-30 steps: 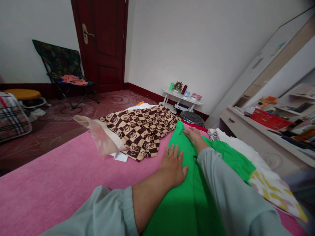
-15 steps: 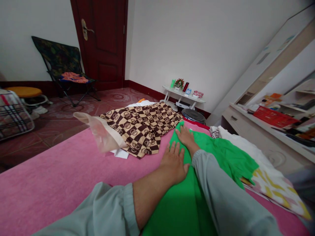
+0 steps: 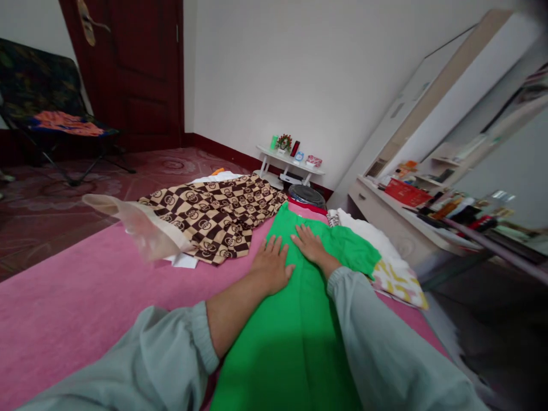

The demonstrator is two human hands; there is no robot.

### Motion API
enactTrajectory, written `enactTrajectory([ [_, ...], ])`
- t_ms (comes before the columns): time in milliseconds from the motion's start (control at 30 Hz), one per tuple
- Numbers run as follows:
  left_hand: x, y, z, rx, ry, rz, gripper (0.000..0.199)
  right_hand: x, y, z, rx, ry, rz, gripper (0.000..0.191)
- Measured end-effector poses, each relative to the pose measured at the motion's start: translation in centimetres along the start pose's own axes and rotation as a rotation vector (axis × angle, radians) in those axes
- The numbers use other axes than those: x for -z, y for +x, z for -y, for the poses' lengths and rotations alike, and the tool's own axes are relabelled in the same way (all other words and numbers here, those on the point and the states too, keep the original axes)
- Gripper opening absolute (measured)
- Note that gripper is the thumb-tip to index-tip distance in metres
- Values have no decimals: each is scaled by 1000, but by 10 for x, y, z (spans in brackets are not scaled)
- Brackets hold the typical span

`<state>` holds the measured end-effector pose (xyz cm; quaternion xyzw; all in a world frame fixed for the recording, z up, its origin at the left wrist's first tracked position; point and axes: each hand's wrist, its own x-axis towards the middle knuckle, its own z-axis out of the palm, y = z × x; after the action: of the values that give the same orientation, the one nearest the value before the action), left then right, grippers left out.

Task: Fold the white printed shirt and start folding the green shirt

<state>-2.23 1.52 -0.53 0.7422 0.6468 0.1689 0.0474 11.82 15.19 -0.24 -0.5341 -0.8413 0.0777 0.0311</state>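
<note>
A green garment (image 3: 282,337) lies spread on the pink bed cover (image 3: 120,285), running from close to me toward the bed's far end. My left hand (image 3: 270,267) rests flat on its left edge, fingers stretched out. Farther up and to the right, my right hand (image 3: 311,244) also lies open on the green cloth, palm down. Neither hand grips anything. Left of the hands is a brown-and-beige checked garment (image 3: 214,214), with a translucent plastic bag (image 3: 141,228) at its near left end. White fabric with yellow shapes (image 3: 398,281) sticks out beyond the green garment's right part.
A dresser (image 3: 377,205) with a red basket (image 3: 406,193) and bottles stands along the right. A small white table (image 3: 291,157) is against the far wall. At left are a folding chair (image 3: 64,123) with orange cloth and a dark red door (image 3: 141,74).
My view has turned to the right. My right hand has shifted from the garment's far left edge in toward its middle, while my left hand stays flat near the left edge.
</note>
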Motion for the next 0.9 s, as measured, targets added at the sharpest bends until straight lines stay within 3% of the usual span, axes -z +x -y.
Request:
enactTrajectory([
  [100, -1, -1, 1, -3, 6, -18, 66, 18, -12, -10, 78, 27, -18, 56],
  [167, -2, -1, 1, -7, 13, -29, 65, 34, -26, -25, 40, 7, -157, 45],
  [267, -3, -1, 1, -8, 20, -37, 65, 57, -55, -64, -249, -128, -473, 42],
  [333, -3, -1, 1, -5, 24, -32, 66, 66, -72, -93, -475, -218, -587, 51],
  [433, -2, -1, 0, -4, 29, -25, 66, 69, -87, -125, -723, -210, -512, 65],
  [500, -1, -1, 0, -8, 30, -21, 66, 66, -89, -136, -766, -165, -441, 66],
  [700, 0, 0, 1, -2, 21, -5, 65, 68, -88, -129, -629, -230, -514, 35],
  [800, -1, 0, 1, 3, 14, 2, 65, 85, -86, -114, -624, -203, -571, 31],
  [900, -2, 1, 1, -4, 5, -12, 65, 109, -74, -88, -616, -1, -635, 31],
])
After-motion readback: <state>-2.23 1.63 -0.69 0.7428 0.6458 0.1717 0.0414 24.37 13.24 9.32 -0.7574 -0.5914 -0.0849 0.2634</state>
